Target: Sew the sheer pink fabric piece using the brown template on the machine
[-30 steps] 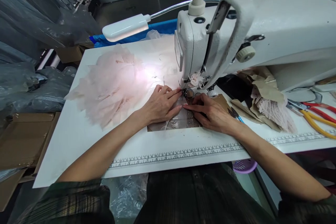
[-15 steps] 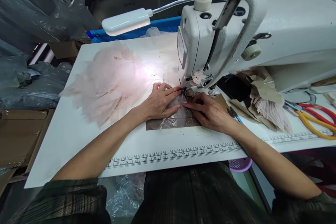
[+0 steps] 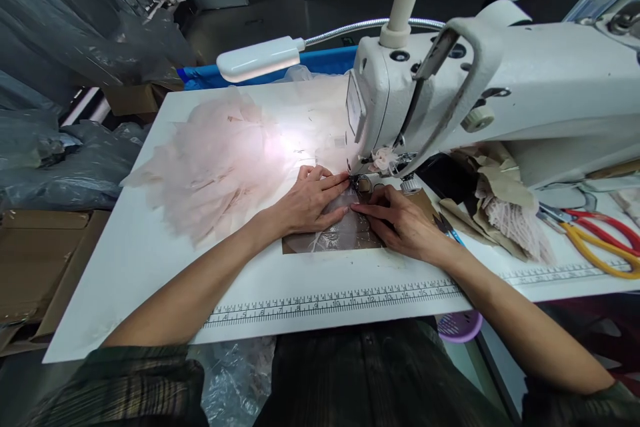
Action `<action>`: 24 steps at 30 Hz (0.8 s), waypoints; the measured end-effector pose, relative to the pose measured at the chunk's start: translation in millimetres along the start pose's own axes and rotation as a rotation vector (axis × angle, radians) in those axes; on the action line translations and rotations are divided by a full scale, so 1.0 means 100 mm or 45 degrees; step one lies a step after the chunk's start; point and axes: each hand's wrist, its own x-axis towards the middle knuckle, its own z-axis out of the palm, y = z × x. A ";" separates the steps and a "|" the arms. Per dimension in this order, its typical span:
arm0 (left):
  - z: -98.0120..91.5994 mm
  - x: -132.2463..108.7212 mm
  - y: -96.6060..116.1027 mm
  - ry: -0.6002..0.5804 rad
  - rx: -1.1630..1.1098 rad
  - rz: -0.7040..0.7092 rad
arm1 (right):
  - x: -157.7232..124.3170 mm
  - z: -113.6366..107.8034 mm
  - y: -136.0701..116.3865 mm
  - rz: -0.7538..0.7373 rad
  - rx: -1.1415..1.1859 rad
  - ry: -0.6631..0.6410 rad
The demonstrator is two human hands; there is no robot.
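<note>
A small piece of sheer pale fabric [image 3: 345,233] lies over the brown plate in front of the sewing machine's needle area [image 3: 361,180]. Flat on the fabric's left side rests my left hand [image 3: 313,203], its fingers stretched toward the presser foot and its thumb pointing right. My right hand [image 3: 400,220] is at the fabric's right edge, with fingers bent and the fingertips closed on the cloth. The two hands nearly meet at the left thumb and right index finger. The needle tip is too small to make out.
A heap of pale pink tulle pieces [image 3: 215,160] covers the table's left part under a white lamp [image 3: 260,59]. Right of my right hand lie small blue-handled snips [image 3: 453,230], beige scraps [image 3: 510,180] and scissors with red and yellow handles [image 3: 595,240]. A printed ruler [image 3: 320,303] runs along the front edge.
The whole view has shifted slightly, so everything sits a little lower and further right. Both hands keep nearly the same pose on the fabric beside the presser foot.
</note>
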 end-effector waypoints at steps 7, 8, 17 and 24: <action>-0.02 -0.01 0.02 -0.003 0.028 -0.010 | -0.01 0.00 -0.01 0.021 0.025 -0.008; -0.03 -0.01 0.03 0.000 0.059 -0.001 | -0.01 0.00 -0.01 0.028 0.023 -0.010; -0.05 -0.01 0.08 0.040 0.229 0.135 | -0.03 0.04 0.00 0.021 0.023 0.007; -0.03 0.00 0.01 0.055 0.144 0.128 | -0.02 0.05 -0.02 0.003 0.016 0.044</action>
